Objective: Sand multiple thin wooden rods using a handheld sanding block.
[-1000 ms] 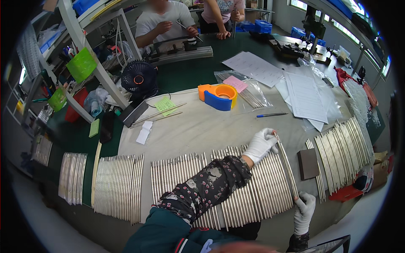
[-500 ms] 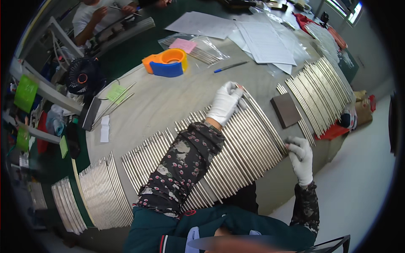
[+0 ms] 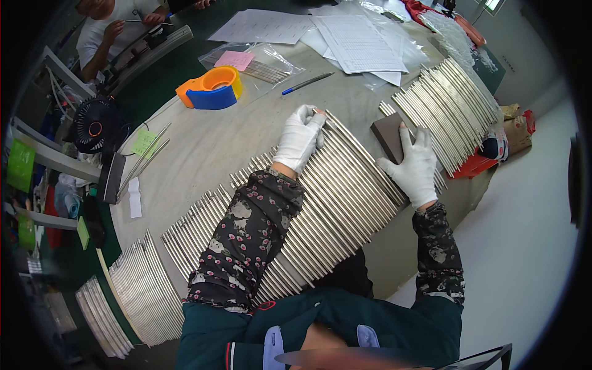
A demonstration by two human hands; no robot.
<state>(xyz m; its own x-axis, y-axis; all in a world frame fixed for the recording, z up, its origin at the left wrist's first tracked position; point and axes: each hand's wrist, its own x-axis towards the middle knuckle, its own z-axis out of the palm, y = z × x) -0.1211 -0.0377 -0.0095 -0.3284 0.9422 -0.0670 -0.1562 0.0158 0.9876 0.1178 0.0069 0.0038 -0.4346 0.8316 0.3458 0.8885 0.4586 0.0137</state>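
Observation:
My left hand (image 3: 299,139), in a white glove with bare fingertips, is closed at the far end of a metal rod (image 3: 361,148) along the right edge of the middle row of rods (image 3: 339,191). The rod's near end lies free. My right hand (image 3: 414,163), also gloved, has thumb and fingers spread over the near end of a dark brown rectangular block (image 3: 387,137). Its index fingertip touches the block's right side. The block rests on a few rods beside another wide row of rods (image 3: 447,114) on the right.
More rod bundles (image 3: 148,290) lie at the left. Beyond are an orange and blue tape dispenser (image 3: 213,89), a pen (image 3: 308,83), paper sheets (image 3: 361,43) and bagged rods (image 3: 265,71). A small fan (image 3: 97,123) stands at far left. Across the table a person (image 3: 114,31) holds a thin rod.
My right hand has moved forward from the near end of the rods to the brown block, its fingers spreading. My left hand keeps its place at the rod's far end. The view has shifted slightly.

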